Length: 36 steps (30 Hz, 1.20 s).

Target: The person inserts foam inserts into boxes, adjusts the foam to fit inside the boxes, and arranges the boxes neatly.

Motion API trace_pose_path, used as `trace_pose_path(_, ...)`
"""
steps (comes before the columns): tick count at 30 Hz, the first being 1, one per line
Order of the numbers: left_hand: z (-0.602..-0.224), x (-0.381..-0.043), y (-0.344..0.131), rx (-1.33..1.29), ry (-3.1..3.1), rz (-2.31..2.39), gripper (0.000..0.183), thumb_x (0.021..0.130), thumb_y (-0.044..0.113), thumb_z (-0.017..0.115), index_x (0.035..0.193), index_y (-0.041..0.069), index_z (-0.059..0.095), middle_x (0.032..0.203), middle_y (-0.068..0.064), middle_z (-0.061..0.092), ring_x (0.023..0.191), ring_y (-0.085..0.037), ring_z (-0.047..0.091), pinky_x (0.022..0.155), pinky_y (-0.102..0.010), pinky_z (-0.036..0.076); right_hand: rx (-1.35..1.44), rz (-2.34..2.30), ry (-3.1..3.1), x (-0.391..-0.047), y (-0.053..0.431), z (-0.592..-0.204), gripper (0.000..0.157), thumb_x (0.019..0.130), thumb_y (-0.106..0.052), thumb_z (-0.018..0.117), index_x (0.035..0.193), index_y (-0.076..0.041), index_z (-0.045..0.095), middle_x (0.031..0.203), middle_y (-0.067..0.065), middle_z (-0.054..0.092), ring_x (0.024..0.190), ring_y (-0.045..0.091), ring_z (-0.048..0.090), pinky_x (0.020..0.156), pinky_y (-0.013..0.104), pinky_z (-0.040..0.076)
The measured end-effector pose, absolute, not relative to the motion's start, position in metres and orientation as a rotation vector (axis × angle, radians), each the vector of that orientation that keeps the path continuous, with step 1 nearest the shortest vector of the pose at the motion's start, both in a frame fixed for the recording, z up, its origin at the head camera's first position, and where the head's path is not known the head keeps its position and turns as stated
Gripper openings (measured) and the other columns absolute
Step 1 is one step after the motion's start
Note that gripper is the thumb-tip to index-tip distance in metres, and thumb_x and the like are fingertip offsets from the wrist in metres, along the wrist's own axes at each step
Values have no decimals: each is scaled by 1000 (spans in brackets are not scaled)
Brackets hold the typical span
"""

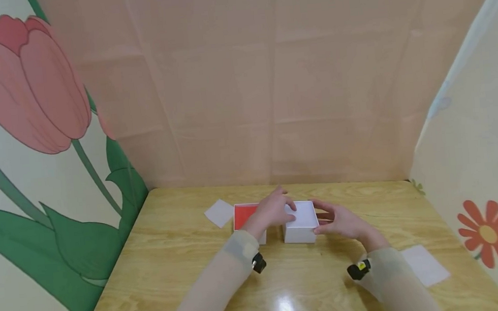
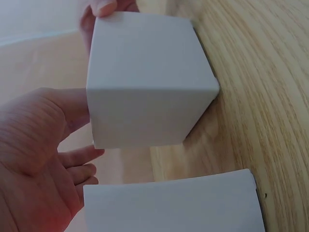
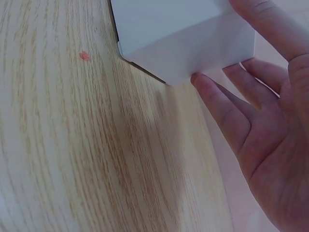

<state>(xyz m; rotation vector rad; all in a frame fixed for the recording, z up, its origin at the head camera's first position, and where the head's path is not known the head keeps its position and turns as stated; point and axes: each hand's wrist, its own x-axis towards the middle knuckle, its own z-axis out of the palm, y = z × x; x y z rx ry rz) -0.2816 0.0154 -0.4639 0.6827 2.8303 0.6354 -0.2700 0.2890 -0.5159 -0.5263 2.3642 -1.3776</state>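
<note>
A white box stands on the wooden table between my two hands. My left hand reaches over its left edge, thumb lying across the top side and the other fingers loosely bent, as the left wrist view shows. From the right, my right hand holds the box, its thumb at the near top corner and its fingertips against the right side in the right wrist view. Left of it, partly hidden under my left forearm and hand, is a second white box with a red inside; its white outer wall shows below in the left wrist view.
A square of white paper lies left of the boxes, and another white sheet by my right forearm. A small red speck is on the table. A plain pinkish cloth hangs behind, with flower-printed panels on both sides.
</note>
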Motion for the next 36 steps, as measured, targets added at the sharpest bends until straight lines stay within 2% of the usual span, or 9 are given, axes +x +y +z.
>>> trace_pose_path(4, -466, -281, 15, 682, 2835, 622, 18, 98, 35, 80, 116, 32, 82, 169, -3, 40, 162, -25, 22, 121, -52, 39, -535, -1376, 2364, -270, 288, -515, 103, 90, -31, 89, 170, -11, 28, 173, 18, 30, 146, 46, 48, 108, 44, 52)
trace_pose_path(11, -463, -282, 18, 669, 2872, 625, 17, 101, 33, 77, 117, 31, 82, 168, -2, 41, 160, -24, 28, 119, -50, 42, -553, -1391, 2359, -269, 287, -515, 103, 90, -29, 90, 169, -5, 28, 172, 21, 30, 146, 49, 47, 109, 46, 52)
trace_pose_path(16, -464, -285, 19, 661, 2905, 547, 13, 101, 32, 77, 112, 32, 83, 168, -3, 43, 162, -24, 23, 118, -47, 43, -573, -1410, 2339, -273, 285, -516, 103, 91, -25, 89, 169, -3, 26, 172, 23, 29, 145, 50, 47, 108, 45, 52)
trace_pose_path(24, -470, -289, 21, 660, 2940, 481, 12, 100, 33, 77, 111, 34, 83, 166, -5, 45, 162, -28, 24, 110, -41, 51, -552, -1404, 2337, -276, 284, -517, 104, 90, -28, 90, 170, -8, 27, 173, 19, 29, 147, 48, 47, 108, 43, 53)
trace_pose_path(32, -466, -288, 23, 647, 2948, 448, 14, 99, 31, 77, 112, 33, 83, 165, -5, 46, 160, -26, 28, 111, -41, 50, -552, -1399, 2342, -279, 284, -518, 103, 90, -30, 89, 170, -9, 28, 173, 18, 29, 147, 48, 47, 108, 46, 52)
trace_pose_path(36, -464, -286, 24, 675, 2946, 458, 19, 99, 33, 79, 117, 33, 82, 163, -3, 48, 155, -23, 36, 112, -42, 49, -548, -1396, 2347, -279, 285, -519, 102, 90, -30, 89, 170, -10, 28, 173, 18, 30, 147, 48, 47, 108, 46, 53)
